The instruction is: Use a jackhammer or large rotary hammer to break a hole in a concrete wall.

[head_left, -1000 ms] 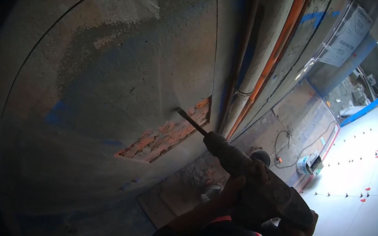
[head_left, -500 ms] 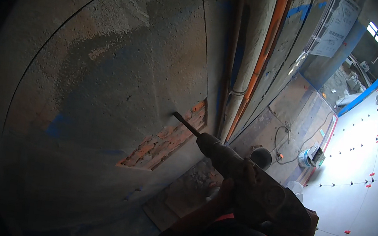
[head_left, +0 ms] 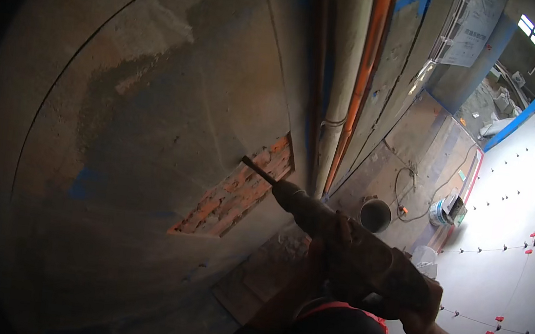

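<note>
Both my hands hold a dusty, dark hammer drill with a long chisel bit. My left hand is closed around the front of its body, mostly in shadow. At the back, my right hand grips the rear handle. The bit points up and left, its tip at the upper edge of a strip of exposed red brick. Grey plaster surrounds this rough, chipped strip on the wall. Whether the tip touches the wall I cannot tell.
A pale vertical pipe and an orange pipe run beside the brick strip. On the board-covered floor stand a round bucket, a white pail and a looped cable. White tiles with red spacers lie to the right.
The view has shifted slightly. The drill's rear end and my right hand have moved a little left and up in the picture; the chisel tip stays near the brick strip's upper edge.
</note>
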`<state>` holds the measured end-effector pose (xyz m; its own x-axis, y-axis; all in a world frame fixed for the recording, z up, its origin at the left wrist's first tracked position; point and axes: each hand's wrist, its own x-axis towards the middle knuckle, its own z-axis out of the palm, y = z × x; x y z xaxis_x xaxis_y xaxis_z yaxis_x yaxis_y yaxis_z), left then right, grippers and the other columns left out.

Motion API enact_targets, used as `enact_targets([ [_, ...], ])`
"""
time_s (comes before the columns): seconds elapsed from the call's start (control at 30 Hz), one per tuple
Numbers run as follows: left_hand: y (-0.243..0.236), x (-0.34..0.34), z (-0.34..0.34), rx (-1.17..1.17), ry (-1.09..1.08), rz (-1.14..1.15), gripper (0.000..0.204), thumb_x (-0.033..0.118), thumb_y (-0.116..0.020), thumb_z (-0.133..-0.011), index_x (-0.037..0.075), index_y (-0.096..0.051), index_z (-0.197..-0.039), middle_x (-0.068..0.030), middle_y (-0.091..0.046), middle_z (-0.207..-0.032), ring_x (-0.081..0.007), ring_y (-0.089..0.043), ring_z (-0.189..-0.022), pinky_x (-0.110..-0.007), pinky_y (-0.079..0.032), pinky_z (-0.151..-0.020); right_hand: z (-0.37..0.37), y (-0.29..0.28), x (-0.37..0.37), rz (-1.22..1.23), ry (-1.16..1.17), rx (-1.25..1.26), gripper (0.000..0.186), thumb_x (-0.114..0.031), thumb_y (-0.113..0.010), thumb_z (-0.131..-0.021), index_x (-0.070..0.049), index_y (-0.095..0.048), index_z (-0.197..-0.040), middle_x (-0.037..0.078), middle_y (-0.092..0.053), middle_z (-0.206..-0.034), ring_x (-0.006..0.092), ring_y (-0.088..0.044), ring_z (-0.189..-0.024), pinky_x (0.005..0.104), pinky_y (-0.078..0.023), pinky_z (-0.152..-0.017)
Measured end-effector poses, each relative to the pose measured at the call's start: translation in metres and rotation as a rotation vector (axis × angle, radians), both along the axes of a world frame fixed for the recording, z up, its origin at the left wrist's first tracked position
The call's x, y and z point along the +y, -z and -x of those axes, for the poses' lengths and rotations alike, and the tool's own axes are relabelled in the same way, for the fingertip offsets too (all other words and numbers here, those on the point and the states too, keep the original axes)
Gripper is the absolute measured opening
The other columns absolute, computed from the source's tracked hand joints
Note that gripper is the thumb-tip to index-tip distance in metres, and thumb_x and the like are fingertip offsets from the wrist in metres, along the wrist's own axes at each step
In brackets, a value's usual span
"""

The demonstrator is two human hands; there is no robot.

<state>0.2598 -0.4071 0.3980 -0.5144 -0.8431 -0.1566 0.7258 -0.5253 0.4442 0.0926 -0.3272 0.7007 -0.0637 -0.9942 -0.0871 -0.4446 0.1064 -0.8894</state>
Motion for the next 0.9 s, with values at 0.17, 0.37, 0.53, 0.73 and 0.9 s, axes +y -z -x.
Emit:
enact_targets([
  [0.17, 0.025, 0.005, 0.002, -0.401, -0.068, 0.147, 0.083, 0.071, -0.046, -0.101, 0.01, -0.043, -0.156, -0.0158, -0.044, -0.158, -0.0339, -0.039, -0.148, -0.051, -0.025, -0.127, 0.024, 0.048, 0.033, 0.217, 0.011, -0.034, 0.036, -0.02, -0.094, -0.073, -0.001, -0.078, -0.098, 0.014, -0.078, -0.092, 0.0256, -0.078, -0.084, 0.0368, -0.059, -0.073],
  [0.37, 0.059, -0.02, 0.047, -0.713, -0.012, 0.245, 0.086, 0.074, -0.05, -0.097, 0.007, -0.046, -0.151, -0.02, -0.049, -0.151, -0.0356, -0.045, -0.143, -0.052, -0.031, -0.123, 0.039, 0.052, 0.044, 0.397, -0.092, 0.162, 0.035, -0.017, -0.088, -0.07, 0.002, -0.076, -0.098, 0.017, -0.076, -0.093, 0.0321, -0.077, -0.083, 0.0388, -0.06, -0.072],
  [0.53, 0.02, -0.067, 0.042, -0.164, 0.176, 0.473, 0.09, 0.08, -0.055, -0.091, 0.005, -0.05, -0.14, -0.0242, -0.059, -0.138, -0.0367, -0.056, -0.129, -0.051, -0.039, -0.115, 0.034, 0.061, 0.025, 0.293, -0.004, -0.027, 0.038, -0.018, -0.086, -0.068, 0.003, -0.074, -0.098, 0.018, -0.075, -0.092, 0.0335, -0.076, -0.077, 0.0384, -0.059, -0.068],
  [0.73, -0.117, -0.098, 0.04, 0.423, 0.192, 0.622, 0.068, 0.068, -0.057, -0.093, 0.005, -0.052, -0.12, -0.0242, -0.073, -0.108, -0.0332, -0.069, -0.098, -0.047, -0.049, -0.097, 0.027, 0.048, 0.015, 0.365, -0.043, 0.074, 0.035, -0.023, -0.087, -0.068, 0.0, -0.072, -0.089, 0.015, -0.071, -0.082, 0.0292, -0.071, -0.061, 0.0364, -0.054, -0.054],
  [0.9, -0.129, -0.092, 0.047, 0.435, 0.115, 0.634, 0.052, 0.056, -0.052, -0.107, 0.006, -0.05, -0.12, -0.0238, -0.074, -0.106, -0.0328, -0.069, -0.097, -0.048, -0.048, -0.097, 0.028, 0.026, 0.006, 0.363, -0.023, -0.044, 0.034, -0.024, -0.088, -0.07, 0.0, -0.069, -0.084, 0.013, -0.066, -0.078, 0.0283, -0.069, -0.058, 0.035, -0.052, -0.051],
])
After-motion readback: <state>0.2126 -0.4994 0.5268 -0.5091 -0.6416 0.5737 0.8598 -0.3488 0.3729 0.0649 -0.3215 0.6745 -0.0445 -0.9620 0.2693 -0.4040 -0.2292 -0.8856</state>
